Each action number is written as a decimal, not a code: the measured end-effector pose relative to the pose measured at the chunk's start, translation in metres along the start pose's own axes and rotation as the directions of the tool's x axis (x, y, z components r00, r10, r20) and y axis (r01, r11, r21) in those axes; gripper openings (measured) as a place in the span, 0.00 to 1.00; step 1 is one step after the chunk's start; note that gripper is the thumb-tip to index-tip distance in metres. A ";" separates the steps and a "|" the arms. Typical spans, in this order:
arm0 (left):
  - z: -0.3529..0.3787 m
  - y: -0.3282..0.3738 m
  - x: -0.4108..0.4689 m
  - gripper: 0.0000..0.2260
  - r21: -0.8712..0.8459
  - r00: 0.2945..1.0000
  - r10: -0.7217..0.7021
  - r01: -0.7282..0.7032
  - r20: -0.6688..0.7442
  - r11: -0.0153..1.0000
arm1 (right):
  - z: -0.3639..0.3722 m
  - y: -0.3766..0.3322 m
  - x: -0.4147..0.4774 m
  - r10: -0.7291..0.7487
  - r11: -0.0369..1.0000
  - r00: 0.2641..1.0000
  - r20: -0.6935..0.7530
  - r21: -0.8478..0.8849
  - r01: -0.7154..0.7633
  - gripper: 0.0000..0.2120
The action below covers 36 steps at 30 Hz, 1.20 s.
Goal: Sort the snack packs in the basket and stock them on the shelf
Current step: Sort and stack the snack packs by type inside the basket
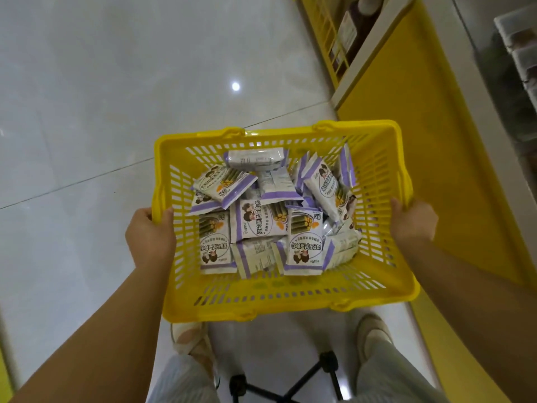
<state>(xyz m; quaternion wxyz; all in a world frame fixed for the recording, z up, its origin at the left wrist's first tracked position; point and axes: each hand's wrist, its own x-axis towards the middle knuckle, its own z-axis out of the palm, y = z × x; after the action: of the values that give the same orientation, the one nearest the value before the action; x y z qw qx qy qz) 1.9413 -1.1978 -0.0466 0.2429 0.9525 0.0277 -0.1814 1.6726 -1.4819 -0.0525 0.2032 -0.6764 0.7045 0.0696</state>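
A yellow slotted plastic basket (380,181) hangs in front of me above the floor. Several white-and-purple snack packs (263,221) lie jumbled inside it, some face up, some face down. My left hand (149,238) grips the basket's left rim, thumb inside the wall. My right hand (414,221) grips the right rim. The yellow shelf unit (421,117) rises at the right, its lower side panel close to the basket's right edge.
Glossy white tiled floor (116,97) spreads to the left and ahead. A yellow wire shelf rail with a bottle (345,33) sits at the top right. Stacked clear boxes (520,39) stand at the far right. My feet and a black stool base (290,382) are below the basket.
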 end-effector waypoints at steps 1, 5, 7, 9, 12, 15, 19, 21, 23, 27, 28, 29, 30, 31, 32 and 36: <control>0.001 0.001 0.001 0.16 0.019 1.000 -0.002 0.002 0.004 1.000 | 0.000 0.001 0.001 -0.001 1.000 1.000 0.008 -0.010 0.001 0.20; -0.004 0.010 0.002 0.18 0.126 0.992 -0.070 0.056 0.107 0.990 | -0.008 -0.003 0.004 0.018 0.997 0.991 0.134 -0.074 -0.009 0.19; -0.011 0.022 -0.007 0.20 0.156 0.983 -0.083 0.057 0.164 0.986 | -0.020 -0.010 -0.006 0.021 0.996 0.982 0.190 -0.089 -0.004 0.20; -0.021 0.036 -0.020 0.22 0.189 0.983 -0.034 -0.001 0.182 0.982 | -0.034 -0.020 -0.023 -0.043 0.992 0.981 0.187 -0.107 0.063 0.23; -0.034 0.058 -0.040 0.19 0.204 0.975 0.082 -0.125 0.208 0.971 | -0.054 -0.039 -0.048 -0.269 0.956 0.942 0.199 -0.062 0.286 0.24; -0.036 0.080 -0.048 0.13 0.125 0.935 0.160 -0.208 0.316 0.970 | -0.066 -0.063 -0.059 -0.387 0.917 0.856 0.342 0.044 0.397 0.17; -0.020 0.103 -0.041 0.10 0.074 0.877 0.307 -0.357 0.370 0.931 | -0.059 -0.079 -0.049 -0.421 0.897 0.809 0.410 0.053 0.440 0.16; -0.003 0.108 -0.034 0.10 0.063 0.847 0.394 -0.443 0.358 0.895 | -0.047 -0.079 -0.031 -0.423 0.889 0.802 0.422 0.021 0.458 0.16; 0.019 0.111 -0.027 0.10 0.051 0.818 0.473 -0.515 0.328 0.856 | -0.031 -0.076 -0.009 -0.408 0.880 0.804 0.431 -0.047 0.472 0.23; 0.071 0.115 -0.014 0.11 0.045 0.720 0.629 -0.668 0.294 0.743 | 0.006 -0.076 0.029 -0.446 0.813 0.760 0.472 -0.141 0.565 0.42; 0.084 0.116 -0.011 0.11 0.053 0.690 0.660 -0.702 0.297 0.710 | 0.015 -0.078 0.035 -0.462 0.803 0.748 0.476 -0.133 0.581 0.45; 0.096 0.115 -0.010 0.11 0.052 0.663 0.685 -0.729 0.301 0.683 | 0.022 -0.079 0.038 -0.476 0.794 0.739 0.476 -0.129 0.595 0.47; 0.108 0.115 -0.009 0.11 0.042 0.640 0.706 -0.749 0.303 0.662 | 0.029 -0.081 0.041 -0.487 0.784 0.734 0.473 -0.133 0.606 0.50; 0.119 0.114 -0.009 0.11 0.030 0.621 0.723 -0.764 0.301 0.644 | 0.035 -0.082 0.043 -0.491 0.779 0.734 0.469 -0.141 0.611 0.52; 0.129 0.113 -0.009 0.11 0.020 0.605 0.737 -0.777 0.300 0.630 | 0.041 -0.081 0.045 -0.487 0.777 0.736 0.469 -0.152 0.611 0.55; 0.162 0.108 -0.015 0.11 -0.004 0.564 0.768 -0.805 0.302 0.593 | 0.056 -0.075 0.049 -0.487 0.731 0.731 0.478 -0.234 0.641 0.59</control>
<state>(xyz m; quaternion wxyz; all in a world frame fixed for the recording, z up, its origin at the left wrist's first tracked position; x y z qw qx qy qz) 1.8889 -1.3688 -0.1247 0.2350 0.8437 -0.4460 -0.1845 1.7574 -1.5120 -0.1091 0.2123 -0.8597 0.3775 0.2708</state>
